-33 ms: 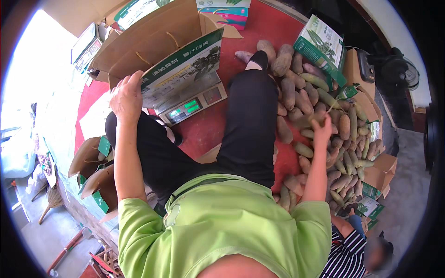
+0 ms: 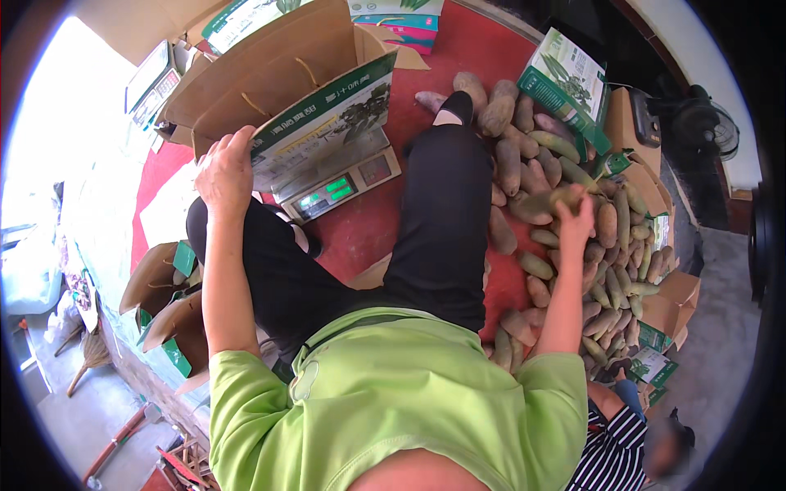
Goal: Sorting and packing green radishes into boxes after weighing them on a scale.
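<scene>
My left hand point(image 2: 223, 172) is closed over the upper left corner of a tall cardboard carton point(image 2: 336, 110) with a green-and-white printed side. The carton stands open on a digital scale point(image 2: 340, 188) with lit green digits, and rope handles hang inside it. Over the heap of vegetables at the right, my right hand point(image 2: 578, 214) has its fingers curled around a long greenish-brown gourd-like vegetable point(image 2: 535, 209). Under it lie many similar vegetables point(image 2: 509, 164), brownish to green, on a red surface point(image 2: 368, 243).
A printed green-and-white box point(image 2: 565, 82) stands behind the heap, near a black fan point(image 2: 706, 123). Open cartons point(image 2: 176, 323) sit at left, and another scale point(image 2: 155, 90) is beyond. At lower right is another person in a striped shirt point(image 2: 610, 454).
My right hand has moved slightly up and to the right with the vegetable, which has swung to lie more sideways. My left hand and the carton look nearly the same.
</scene>
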`<state>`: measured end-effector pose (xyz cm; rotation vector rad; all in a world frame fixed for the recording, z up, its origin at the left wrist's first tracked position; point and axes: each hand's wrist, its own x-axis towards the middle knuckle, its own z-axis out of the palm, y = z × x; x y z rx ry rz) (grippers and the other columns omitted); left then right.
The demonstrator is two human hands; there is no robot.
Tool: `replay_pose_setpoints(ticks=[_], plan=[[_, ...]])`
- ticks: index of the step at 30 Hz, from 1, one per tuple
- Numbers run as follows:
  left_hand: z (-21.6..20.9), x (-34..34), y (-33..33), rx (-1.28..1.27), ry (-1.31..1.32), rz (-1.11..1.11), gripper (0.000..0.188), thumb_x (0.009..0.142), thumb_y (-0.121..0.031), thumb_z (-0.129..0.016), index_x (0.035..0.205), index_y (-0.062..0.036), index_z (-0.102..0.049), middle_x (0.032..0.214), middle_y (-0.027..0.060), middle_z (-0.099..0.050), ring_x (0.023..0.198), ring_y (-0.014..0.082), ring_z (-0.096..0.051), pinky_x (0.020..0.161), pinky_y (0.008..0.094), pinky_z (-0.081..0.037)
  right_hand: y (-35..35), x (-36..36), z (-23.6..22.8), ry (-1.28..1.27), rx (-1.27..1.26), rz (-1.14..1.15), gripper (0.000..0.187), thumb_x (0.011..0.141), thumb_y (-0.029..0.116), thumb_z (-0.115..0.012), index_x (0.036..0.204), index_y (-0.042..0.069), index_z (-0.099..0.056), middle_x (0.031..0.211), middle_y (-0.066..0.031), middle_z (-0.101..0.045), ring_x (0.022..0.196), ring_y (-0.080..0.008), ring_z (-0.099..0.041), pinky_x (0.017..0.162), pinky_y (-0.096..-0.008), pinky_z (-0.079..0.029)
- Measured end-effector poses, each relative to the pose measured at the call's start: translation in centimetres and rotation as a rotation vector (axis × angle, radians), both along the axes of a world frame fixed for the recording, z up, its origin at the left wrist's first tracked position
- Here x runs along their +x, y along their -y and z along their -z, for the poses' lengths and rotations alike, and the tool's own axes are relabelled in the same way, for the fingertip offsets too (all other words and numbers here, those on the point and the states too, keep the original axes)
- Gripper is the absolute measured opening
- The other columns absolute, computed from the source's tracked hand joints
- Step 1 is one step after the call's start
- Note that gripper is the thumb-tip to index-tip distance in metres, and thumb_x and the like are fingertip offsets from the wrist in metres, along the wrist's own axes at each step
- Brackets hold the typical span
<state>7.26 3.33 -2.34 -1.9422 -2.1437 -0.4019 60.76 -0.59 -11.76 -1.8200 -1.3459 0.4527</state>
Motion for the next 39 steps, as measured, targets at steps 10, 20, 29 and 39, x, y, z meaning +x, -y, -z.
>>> replay_pose_setpoints(ticks=[10,20,29,39], plan=[[-0.4,-0.5,0.9,0.099,-0.057,0.096,0.019,0.077,-0.007,-0.053,0.091,-0.0178,-0.059,0.076,0.0032,-0.06,0.081,0.0224,-0.061,0.068,0.0377,-0.045,-13.4,-18.3,-20.7,-0.373,0.615,-0.611,0.035,0.078,-0.004,-0.062,0.111,0.0,-0.054,0.103,-0.0045,-0.058,0.094,-0.012,-0.056,0.082,-0.0257,-0.048],[-0.9,-0.6,0.9,0.095,-0.038,0.152,0.019,0.077,-0.009,-0.051,0.091,-0.0177,-0.06,0.073,0.0014,-0.058,0.076,0.0203,-0.06,0.065,0.0359,-0.044,-17.8,-35.6,-16.2,0.114,0.554,-1.087,0.04,0.069,0.005,-0.065,0.108,0.008,-0.055,0.11,-0.0081,-0.058,0.1,-0.0285,-0.053,0.088,-0.0369,-0.043],[-0.7,-0.4,0.3,0.04,-0.049,0.107,0.022,0.077,-0.008,-0.051,0.094,-0.0184,-0.061,0.078,0.0031,-0.061,0.081,0.0227,-0.061,0.069,0.0368,-0.044,-18.8,-39.7,-11.2,0.61,0.089,-1.025,0.027,0.081,0.016,-0.054,0.107,0.02,-0.061,0.108,-0.0067,-0.061,0.099,-0.0281,-0.057,0.085,-0.0394,-0.047],[-0.2,0.0,0.0,0.038,-0.036,0.102,0.018,0.086,-0.015,-0.051,0.101,-0.017,-0.06,0.087,0.0042,-0.062,0.084,0.026,-0.059,0.07,0.0393,-0.046,-16.8,-23.1,-15.5,0.019,0.256,-0.855,0.028,0.078,0.018,-0.061,0.104,0.008,-0.063,0.092,-0.0126,-0.066,0.083,-0.0218,-0.064,0.074,-0.0302,-0.049]])
